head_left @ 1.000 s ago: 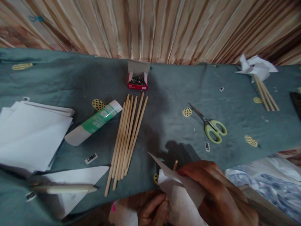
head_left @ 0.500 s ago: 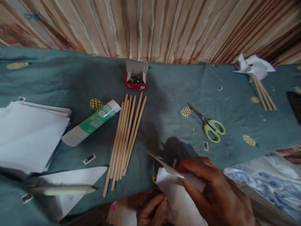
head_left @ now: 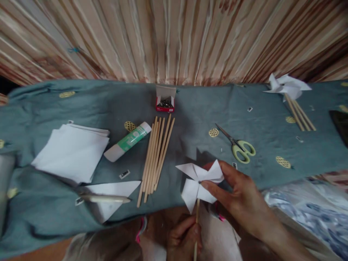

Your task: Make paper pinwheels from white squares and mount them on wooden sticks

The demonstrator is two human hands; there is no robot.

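A white paper pinwheel (head_left: 191, 197) faces up at the table's front edge, with a wooden stick (head_left: 197, 210) below it. Around that stick the fingers of my left hand (head_left: 183, 235) are closed, just under the blades. My right hand (head_left: 236, 195) grips the pinwheel from the right, its thumb at the small dark centre and its other fingers behind the paper. Left of the pinwheel lies a bundle of several wooden sticks (head_left: 156, 159). Scissors with green handles (head_left: 241, 150) rest beyond my right hand.
An open red box of small metal pins (head_left: 165, 105) stands at the back. A glue stick (head_left: 127, 141), stacked white paper (head_left: 73, 152) and a pale pencil-like stick (head_left: 108, 198) on a paper piece (head_left: 116, 188) are on the left. Finished pinwheels (head_left: 290, 87) lie at the far right.
The pinwheel has turned to show its blades and centre. My right hand has shifted its grip, with the thumb now at the centre. The whole view has moved back slightly.
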